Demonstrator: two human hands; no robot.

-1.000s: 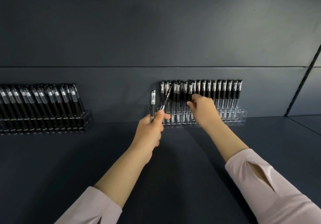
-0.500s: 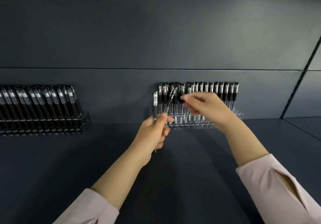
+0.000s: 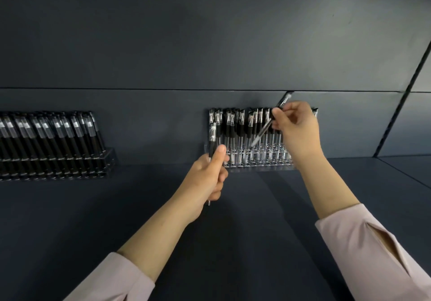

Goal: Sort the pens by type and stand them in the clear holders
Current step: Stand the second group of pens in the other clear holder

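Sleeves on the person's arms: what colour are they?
Pale pink sleeves, seen best in the head view.

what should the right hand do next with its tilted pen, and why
Probably upright the black-and-clear plastic pen and lower it into the clear acrylic holder: the right hand pinches it tilted, tip pointing down at the holder's front slots.

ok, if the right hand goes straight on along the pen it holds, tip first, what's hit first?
Probably the standing pens in the clear holder, just below the tip of the tilted pen that the right hand pinches. Depth is unclear.
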